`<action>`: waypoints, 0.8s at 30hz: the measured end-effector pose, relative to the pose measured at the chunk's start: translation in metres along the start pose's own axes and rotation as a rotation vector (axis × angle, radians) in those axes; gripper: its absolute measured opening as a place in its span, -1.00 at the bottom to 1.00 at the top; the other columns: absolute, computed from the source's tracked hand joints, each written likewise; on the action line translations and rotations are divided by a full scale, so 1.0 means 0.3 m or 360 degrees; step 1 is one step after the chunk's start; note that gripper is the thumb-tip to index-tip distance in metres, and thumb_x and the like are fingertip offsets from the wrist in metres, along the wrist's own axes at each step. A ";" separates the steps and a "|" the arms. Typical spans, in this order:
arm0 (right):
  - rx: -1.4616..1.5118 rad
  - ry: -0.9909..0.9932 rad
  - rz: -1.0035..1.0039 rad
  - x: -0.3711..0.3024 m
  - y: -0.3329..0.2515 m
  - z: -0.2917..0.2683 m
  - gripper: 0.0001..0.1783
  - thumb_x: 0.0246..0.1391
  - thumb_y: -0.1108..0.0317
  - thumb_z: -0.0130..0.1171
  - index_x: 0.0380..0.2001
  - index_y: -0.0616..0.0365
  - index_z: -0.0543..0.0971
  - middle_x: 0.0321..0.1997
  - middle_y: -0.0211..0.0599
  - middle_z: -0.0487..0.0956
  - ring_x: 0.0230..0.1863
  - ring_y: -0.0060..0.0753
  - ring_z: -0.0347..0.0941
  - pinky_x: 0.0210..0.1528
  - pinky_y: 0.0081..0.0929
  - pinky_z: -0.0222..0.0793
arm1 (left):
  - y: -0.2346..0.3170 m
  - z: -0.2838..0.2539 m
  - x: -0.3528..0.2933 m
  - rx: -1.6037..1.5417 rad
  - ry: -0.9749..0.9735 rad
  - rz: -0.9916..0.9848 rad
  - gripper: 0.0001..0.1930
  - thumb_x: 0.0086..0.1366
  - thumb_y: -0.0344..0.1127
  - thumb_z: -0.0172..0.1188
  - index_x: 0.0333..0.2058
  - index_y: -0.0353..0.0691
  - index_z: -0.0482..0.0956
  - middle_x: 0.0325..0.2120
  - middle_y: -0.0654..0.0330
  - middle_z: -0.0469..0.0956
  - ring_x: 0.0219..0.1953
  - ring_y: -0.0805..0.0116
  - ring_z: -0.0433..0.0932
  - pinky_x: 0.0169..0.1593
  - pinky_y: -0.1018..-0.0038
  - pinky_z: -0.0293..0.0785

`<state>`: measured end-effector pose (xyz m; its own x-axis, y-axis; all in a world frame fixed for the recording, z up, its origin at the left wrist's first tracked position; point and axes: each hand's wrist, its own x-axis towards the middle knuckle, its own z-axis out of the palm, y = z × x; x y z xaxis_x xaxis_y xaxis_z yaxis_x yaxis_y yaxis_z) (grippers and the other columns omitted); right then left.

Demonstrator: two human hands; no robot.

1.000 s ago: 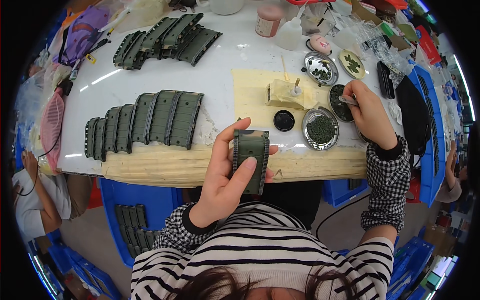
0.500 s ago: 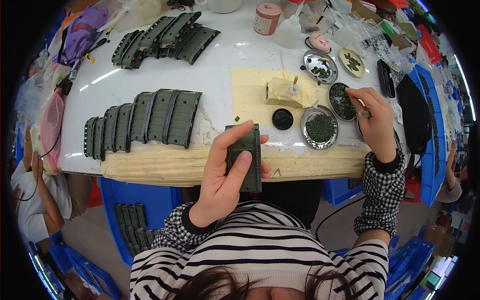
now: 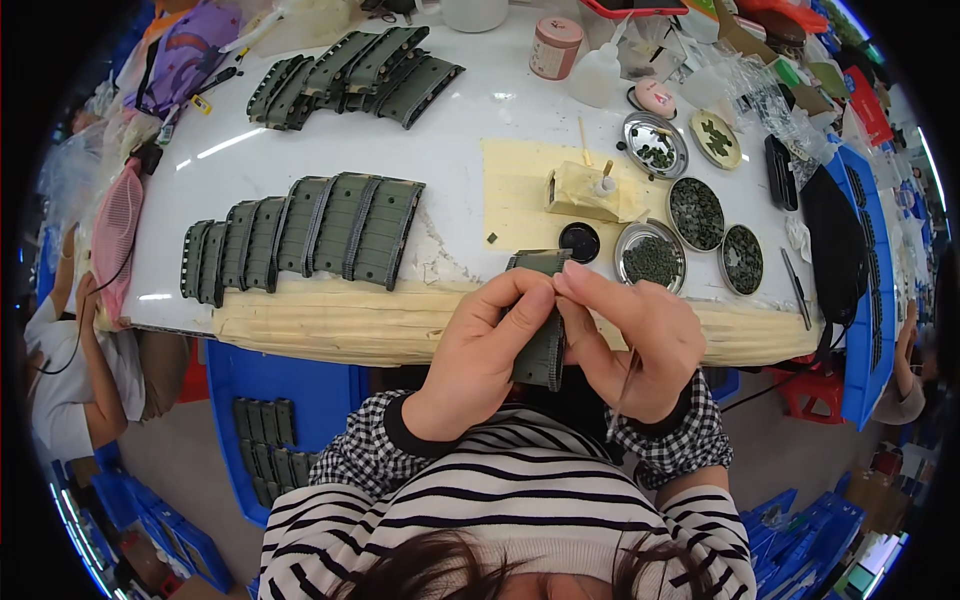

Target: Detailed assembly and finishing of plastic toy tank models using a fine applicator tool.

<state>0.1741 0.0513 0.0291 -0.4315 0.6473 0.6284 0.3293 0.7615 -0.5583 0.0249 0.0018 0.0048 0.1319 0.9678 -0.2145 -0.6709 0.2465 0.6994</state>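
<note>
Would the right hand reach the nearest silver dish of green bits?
Probably yes: the right hand is near the silver dish, nothing seen between them, though it's busy at the green piece.

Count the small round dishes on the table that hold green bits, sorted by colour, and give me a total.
Silver dishes: 4
Cream dish: 1
Total: 5
</note>
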 end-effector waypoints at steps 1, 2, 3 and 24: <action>-0.0133 -0.0019 -0.0141 0.001 0.002 0.005 -0.55 -0.17 0.65 0.31 -0.10 0.19 0.59 -0.37 -0.32 0.66 -0.67 -0.63 0.37 -0.61 -0.66 0.17 | 0.007 -0.012 -0.002 -0.0030 0.0029 -0.0086 -0.77 0.45 -0.21 -0.06 -0.15 -0.26 0.44 -0.17 0.20 0.52 -0.18 0.55 0.50 -0.10 0.58 0.46; -0.0266 -0.0036 -0.0282 0.002 0.002 0.008 -0.57 -0.15 0.66 0.31 -0.12 0.21 0.59 -0.38 -0.31 0.66 -0.66 -0.63 0.38 -0.60 -0.65 0.18 | 0.015 -0.022 -0.003 -0.0060 0.0058 -0.0172 -0.76 0.45 -0.21 -0.07 -0.12 -0.26 0.43 -0.07 0.15 0.51 -0.09 0.53 0.50 -0.02 0.55 0.45; -0.0260 -0.0089 -0.0253 0.002 -0.003 0.006 -0.58 -0.15 0.66 0.31 -0.12 0.22 0.59 -0.38 -0.30 0.66 -0.65 -0.60 0.39 -0.59 -0.63 0.21 | 0.017 -0.030 -0.004 -0.0054 0.0033 -0.0124 -0.77 0.45 -0.21 -0.06 -0.15 -0.25 0.43 -0.06 0.13 0.51 -0.10 0.52 0.50 -0.01 0.54 0.45; -0.0640 -0.0391 -0.0874 0.042 0.032 -0.057 -0.70 -0.27 0.44 0.21 -0.34 0.23 0.62 -0.37 -0.46 0.51 -0.63 -0.66 0.27 -0.58 -0.65 0.12 | 0.055 -0.049 -0.007 0.0477 -0.0085 0.0096 -0.85 0.39 -0.34 0.02 -0.34 -0.29 0.44 -0.10 0.10 0.53 -0.16 0.52 0.47 -0.03 0.53 0.40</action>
<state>0.1861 0.0675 0.0409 -0.7841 0.1775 0.5947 0.2740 0.9588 0.0751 0.0029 0.0032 0.0067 0.1418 0.9806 -0.1356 -0.4346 0.1848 0.8815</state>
